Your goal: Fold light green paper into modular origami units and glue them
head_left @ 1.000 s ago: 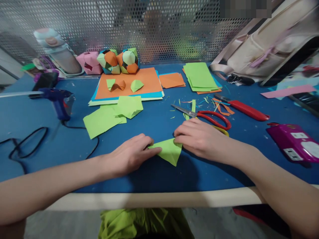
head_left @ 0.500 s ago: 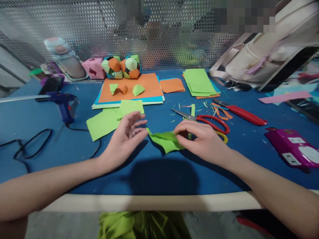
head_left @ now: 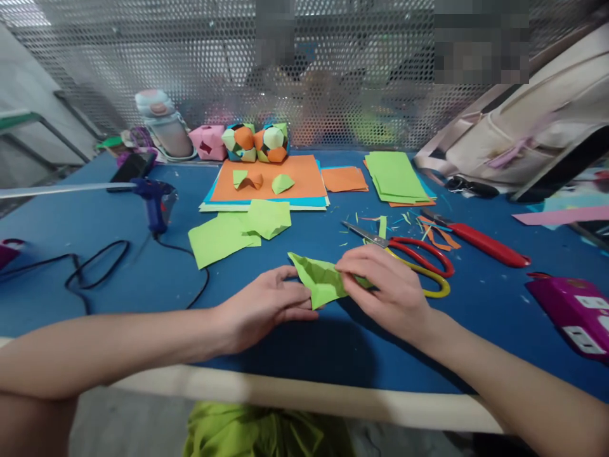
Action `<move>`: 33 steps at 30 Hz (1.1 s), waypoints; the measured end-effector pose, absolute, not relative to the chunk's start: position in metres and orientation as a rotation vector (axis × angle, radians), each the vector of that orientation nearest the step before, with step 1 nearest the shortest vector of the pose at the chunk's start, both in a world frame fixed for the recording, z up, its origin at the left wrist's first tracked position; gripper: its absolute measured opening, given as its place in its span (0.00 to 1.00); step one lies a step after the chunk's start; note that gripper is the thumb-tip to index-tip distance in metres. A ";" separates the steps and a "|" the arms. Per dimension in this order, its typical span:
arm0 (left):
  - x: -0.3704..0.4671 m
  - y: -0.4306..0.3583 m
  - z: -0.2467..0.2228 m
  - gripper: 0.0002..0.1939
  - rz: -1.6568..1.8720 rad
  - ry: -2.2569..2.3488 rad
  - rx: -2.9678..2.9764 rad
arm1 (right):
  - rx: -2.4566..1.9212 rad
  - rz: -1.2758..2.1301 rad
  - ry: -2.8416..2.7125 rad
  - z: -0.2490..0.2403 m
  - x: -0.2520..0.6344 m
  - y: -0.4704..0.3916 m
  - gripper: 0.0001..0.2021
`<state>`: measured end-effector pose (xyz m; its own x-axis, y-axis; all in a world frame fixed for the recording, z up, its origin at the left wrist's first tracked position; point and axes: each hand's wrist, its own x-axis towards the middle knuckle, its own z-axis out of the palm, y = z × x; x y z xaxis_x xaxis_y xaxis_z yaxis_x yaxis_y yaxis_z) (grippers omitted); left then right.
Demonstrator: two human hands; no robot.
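A creased piece of light green paper (head_left: 323, 282), bent up into a shallow trough with pointed corners, is between my two hands above the blue table. My right hand (head_left: 385, 285) pinches its right end between thumb and fingers. At the left end, my left hand (head_left: 271, 304) has its fingers closed against the paper, some of them under its lower corner. Just beyond my right hand lie scissors (head_left: 371, 236) with red and yellow handles. Flat green sheets (head_left: 219, 240) rest on the table to the left, past my left hand.
Behind are stacked orange sheets (head_left: 304, 174) bearing small folded pieces, paper balls (head_left: 240, 141), a bottle (head_left: 169, 130) and a green stack (head_left: 394, 178). At left is a blue glue gun (head_left: 155, 206) with its cord. A red-handled cutter (head_left: 490, 244), purple power box (head_left: 566, 311) and bag (head_left: 523, 127) are at right.
My left hand has come down and in from open fingers beside the paper to contact with its left end. The paper is opened wider. The view has shifted slightly left.
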<state>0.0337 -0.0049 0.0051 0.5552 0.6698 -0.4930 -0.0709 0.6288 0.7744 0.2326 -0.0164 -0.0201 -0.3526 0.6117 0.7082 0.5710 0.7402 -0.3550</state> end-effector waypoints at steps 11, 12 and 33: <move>0.035 0.001 -0.001 0.14 0.508 0.866 0.765 | -0.744 -0.204 -2.351 -0.021 0.233 -0.017 0.08; 0.035 0.001 -0.002 0.15 0.513 0.864 0.761 | -0.745 -0.202 -2.355 -0.021 0.233 -0.017 0.08; 0.036 0.000 0.003 0.16 0.535 0.919 0.727 | -0.759 -0.305 -2.441 -0.022 0.233 -0.017 0.10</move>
